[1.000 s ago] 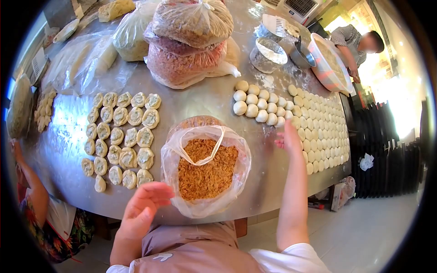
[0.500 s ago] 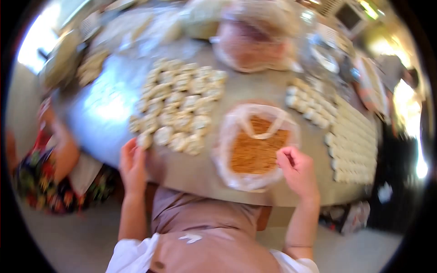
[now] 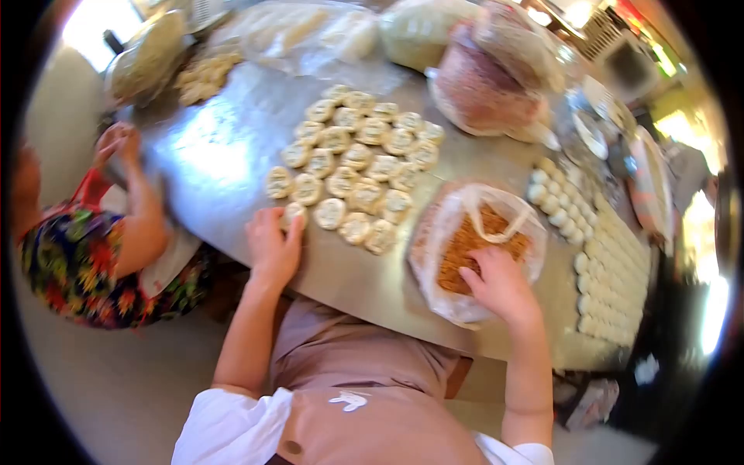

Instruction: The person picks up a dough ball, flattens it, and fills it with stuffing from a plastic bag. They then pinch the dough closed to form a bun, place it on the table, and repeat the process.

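Note:
My left hand [image 3: 273, 246] is at the lower left of a group of round, pale dough pieces [image 3: 341, 182], its thumb and fingers around one round piece [image 3: 294, 215] at the table's near edge. My right hand [image 3: 500, 280] reaches into a clear plastic bag [image 3: 428, 267] of orange-brown crumbly filling [image 3: 466, 240]; its fingertips touch the filling and are partly hidden in it. A whitish loop [image 3: 494, 235] lies over the filling, just beyond the right hand.
Small white balls [image 3: 559, 203] and rows of white pieces [image 3: 612, 283] lie at the right of the metal table [image 3: 349, 298]. Bags of pink [image 3: 484, 85] and pale green stuff [image 3: 422, 35] stand at the back. A co-worker in a flowered garment [image 3: 74, 252] sits at left.
The view has shifted, so the table's contents appear further right. My right hand has gone from the bag's right rim down into the filling. My left hand now has its fingers around a round piece.

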`<action>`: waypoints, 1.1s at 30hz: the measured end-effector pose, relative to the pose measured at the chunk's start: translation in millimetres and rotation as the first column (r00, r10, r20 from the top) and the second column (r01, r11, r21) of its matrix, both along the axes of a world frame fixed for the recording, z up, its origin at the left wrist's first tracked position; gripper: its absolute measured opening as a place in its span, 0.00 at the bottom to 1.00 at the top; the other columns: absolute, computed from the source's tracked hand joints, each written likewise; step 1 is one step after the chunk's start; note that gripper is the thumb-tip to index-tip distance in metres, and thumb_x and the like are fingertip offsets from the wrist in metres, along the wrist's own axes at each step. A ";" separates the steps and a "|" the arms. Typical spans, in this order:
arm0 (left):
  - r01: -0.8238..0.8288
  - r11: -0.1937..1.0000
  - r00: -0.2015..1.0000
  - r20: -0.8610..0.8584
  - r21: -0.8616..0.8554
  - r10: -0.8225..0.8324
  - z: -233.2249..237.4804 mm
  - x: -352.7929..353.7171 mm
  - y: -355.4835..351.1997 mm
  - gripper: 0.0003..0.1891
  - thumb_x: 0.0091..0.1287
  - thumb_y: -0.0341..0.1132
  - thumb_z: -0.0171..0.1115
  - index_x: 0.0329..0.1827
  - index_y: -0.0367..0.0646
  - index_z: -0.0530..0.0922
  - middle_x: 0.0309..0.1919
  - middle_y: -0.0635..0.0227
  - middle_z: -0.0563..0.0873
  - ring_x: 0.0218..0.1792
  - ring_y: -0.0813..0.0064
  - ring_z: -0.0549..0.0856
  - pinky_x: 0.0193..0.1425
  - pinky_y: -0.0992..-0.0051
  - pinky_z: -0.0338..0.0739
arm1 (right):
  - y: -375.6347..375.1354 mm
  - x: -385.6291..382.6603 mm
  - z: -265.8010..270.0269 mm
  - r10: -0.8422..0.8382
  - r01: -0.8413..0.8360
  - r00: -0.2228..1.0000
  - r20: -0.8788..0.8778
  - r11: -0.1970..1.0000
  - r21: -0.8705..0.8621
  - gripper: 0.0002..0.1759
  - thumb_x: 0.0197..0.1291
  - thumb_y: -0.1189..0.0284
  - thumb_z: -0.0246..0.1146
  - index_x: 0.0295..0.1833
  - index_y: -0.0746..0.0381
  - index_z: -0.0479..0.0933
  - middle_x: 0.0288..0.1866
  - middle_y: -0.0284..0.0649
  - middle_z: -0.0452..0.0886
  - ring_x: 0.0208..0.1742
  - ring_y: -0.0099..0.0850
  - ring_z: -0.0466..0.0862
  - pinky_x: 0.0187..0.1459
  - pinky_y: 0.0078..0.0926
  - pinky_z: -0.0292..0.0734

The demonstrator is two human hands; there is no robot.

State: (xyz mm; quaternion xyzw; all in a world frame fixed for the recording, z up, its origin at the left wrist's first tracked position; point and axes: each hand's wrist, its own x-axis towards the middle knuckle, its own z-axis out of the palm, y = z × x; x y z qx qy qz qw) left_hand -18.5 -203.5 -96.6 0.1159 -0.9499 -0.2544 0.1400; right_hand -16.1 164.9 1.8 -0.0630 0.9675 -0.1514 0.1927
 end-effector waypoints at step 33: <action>-0.506 -0.450 0.767 0.145 0.736 -0.625 67.3 -0.6 237.4 0.16 0.79 0.38 0.44 0.63 0.38 0.68 0.57 0.61 0.76 0.58 0.67 0.76 0.65 0.66 0.73 | 26.8 -5.1 28.3 -0.313 0.326 0.943 0.110 0.812 -0.484 0.15 0.56 0.69 0.70 0.47 0.63 0.82 0.29 0.44 0.83 0.31 0.40 0.83 0.37 0.34 0.77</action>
